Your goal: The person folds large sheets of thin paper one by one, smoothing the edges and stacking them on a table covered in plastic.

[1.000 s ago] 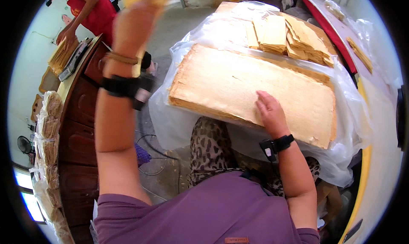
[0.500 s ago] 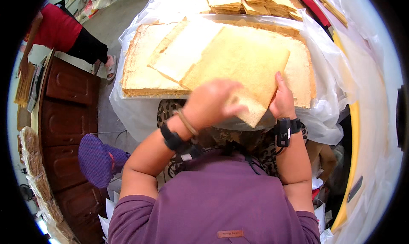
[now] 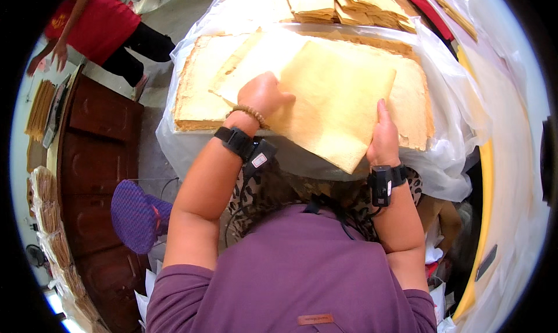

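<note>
A thin, pale yellow sheet (image 3: pixel 334 95) lies slanted over a broad stack of similar sheets (image 3: pixel 197 83), its near corner hanging past the stack's front edge. My right hand (image 3: pixel 384 136) grips the sheet's right edge, thumb on top and the other fingers hidden underneath. At its left edge, my left hand (image 3: pixel 264 95) is closed with the fingers curled and the thumb pointing right; the sheet's edge appears to be in its grasp. Another pale sheet (image 3: pixel 273 48) lies partly under the slanted one, to its upper left.
Smaller piles of yellow sheets (image 3: pixel 311 2) stand at the back of the table. Clear plastic sheeting (image 3: pixel 444 153) drapes around the stack. A co-worker in red (image 3: pixel 104 25) stands at the far left by a brown wooden cabinet (image 3: pixel 96 135). A purple padded object (image 3: pixel 136 217) is at my left.
My left hand has moved left and away from me, from above the sheet to its left edge, and closed there. My right hand keeps its hold. The co-worker has shifted right.
</note>
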Motion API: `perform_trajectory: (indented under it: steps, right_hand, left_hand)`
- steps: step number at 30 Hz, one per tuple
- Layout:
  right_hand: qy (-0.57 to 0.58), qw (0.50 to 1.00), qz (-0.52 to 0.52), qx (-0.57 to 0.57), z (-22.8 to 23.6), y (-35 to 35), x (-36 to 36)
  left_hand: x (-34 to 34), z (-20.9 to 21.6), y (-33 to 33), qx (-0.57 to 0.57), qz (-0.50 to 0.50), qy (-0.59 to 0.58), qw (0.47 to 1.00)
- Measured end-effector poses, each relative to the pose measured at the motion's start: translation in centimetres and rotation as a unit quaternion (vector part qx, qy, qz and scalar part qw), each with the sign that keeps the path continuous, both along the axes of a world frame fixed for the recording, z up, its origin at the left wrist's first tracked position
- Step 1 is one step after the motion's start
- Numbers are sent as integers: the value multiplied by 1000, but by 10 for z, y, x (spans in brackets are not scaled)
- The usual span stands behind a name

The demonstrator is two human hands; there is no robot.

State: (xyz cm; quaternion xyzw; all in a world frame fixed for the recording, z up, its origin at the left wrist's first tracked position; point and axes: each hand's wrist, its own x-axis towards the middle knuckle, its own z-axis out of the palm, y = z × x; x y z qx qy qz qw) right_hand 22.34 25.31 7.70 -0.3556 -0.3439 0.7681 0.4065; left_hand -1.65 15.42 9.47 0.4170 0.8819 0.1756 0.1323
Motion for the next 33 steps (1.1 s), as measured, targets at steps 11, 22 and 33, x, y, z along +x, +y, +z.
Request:
perform_trajectory:
  steps: [11,22,33]
  right_hand:
    - [-346,664,-51,661,37,-14,-26]
    - [-464,496,122,724,11,-3,-87]
    - [-463,570,81,674,-19,9,-66]
  left_hand:
    - [-121,19,-18,144,-22,-92,985]
    - [-188,-2,-23,46,67,-2,997]
    - [-87,-11,-31,212,-145,187,948]
